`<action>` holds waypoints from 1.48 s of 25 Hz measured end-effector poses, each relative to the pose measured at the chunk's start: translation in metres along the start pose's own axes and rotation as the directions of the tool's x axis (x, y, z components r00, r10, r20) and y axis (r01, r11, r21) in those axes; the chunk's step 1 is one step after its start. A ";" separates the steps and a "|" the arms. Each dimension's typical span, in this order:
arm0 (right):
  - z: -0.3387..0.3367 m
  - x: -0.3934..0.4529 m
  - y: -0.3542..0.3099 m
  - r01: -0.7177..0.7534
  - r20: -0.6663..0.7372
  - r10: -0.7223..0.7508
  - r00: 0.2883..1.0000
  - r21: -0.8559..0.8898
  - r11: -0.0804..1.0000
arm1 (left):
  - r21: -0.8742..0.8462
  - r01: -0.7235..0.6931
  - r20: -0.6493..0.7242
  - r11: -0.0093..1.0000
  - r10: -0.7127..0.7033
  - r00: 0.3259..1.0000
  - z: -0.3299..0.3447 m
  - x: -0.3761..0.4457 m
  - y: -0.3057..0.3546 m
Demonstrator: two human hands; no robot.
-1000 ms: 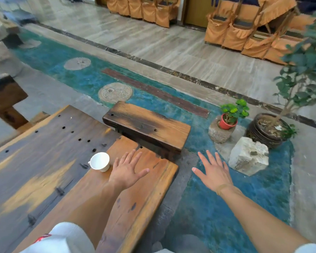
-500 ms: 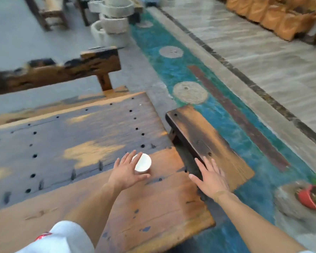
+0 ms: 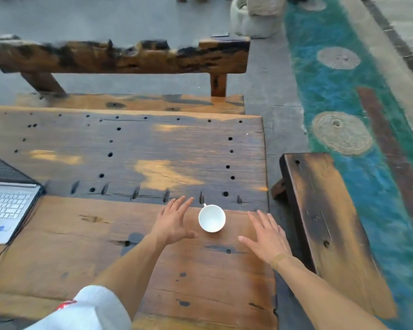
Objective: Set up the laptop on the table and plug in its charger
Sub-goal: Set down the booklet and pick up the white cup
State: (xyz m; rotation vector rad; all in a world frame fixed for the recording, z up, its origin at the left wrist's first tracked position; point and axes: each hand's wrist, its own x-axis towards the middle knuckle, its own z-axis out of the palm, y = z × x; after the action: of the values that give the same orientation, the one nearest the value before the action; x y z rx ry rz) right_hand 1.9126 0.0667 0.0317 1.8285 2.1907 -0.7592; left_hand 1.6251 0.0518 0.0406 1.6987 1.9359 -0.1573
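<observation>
An open silver laptop (image 3: 5,203) with a white keyboard sits at the left edge of the wooden table (image 3: 138,158), partly cut off by the frame. A dark cable (image 3: 17,234) runs from its right side down along the table's near left. My left hand (image 3: 174,222) hovers flat, fingers spread, just left of a white cup (image 3: 211,218). My right hand (image 3: 266,234) is spread flat to the cup's right, near the table's right edge. Neither hand holds anything. No charger brick is visible.
A wooden bench (image 3: 324,222) runs along the table's right side, and another bench with a rough backrest (image 3: 119,58) stands at the far side. Beyond lie a teal floor strip (image 3: 339,91) with round stone discs and stone pots (image 3: 258,15).
The view has swung left, bringing the laptop into sight. The cup now lies between my two hands; my right hand has come from over the bench to over the table.
</observation>
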 end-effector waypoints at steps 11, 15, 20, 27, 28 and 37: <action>0.033 0.046 -0.036 -0.045 0.169 0.004 0.986 0.242 0.969 | -0.167 -0.072 0.211 0.983 0.107 0.972 0.008 0.076 0.003; 0.047 0.054 -0.049 -0.163 0.228 0.068 0.971 0.427 0.889 | -0.339 -0.030 0.274 0.940 0.129 0.953 0.013 0.092 0.001; 0.050 0.061 -0.056 -0.173 0.190 0.078 0.979 0.555 0.814 | -0.476 0.100 0.315 0.874 0.063 0.947 0.016 0.092 -0.003; 0.037 0.057 -0.050 -0.137 0.201 0.036 0.979 0.514 0.847 | -0.559 0.147 0.269 0.816 0.010 0.963 0.029 0.069 -0.008; 0.035 0.054 -0.049 -0.132 0.199 0.034 0.979 0.508 0.851 | -0.561 0.152 0.271 0.814 0.007 0.962 0.028 0.064 -0.007; 0.011 -0.005 -0.058 -0.076 0.120 0.026 0.992 0.436 0.897 | -0.598 0.071 0.203 0.799 0.065 0.977 0.021 0.004 0.006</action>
State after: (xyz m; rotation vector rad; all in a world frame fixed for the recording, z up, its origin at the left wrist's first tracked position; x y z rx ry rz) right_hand 1.8567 0.0506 0.0403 1.9655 2.0062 -1.4057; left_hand 1.6375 0.0471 0.0225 1.1911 1.5910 0.2506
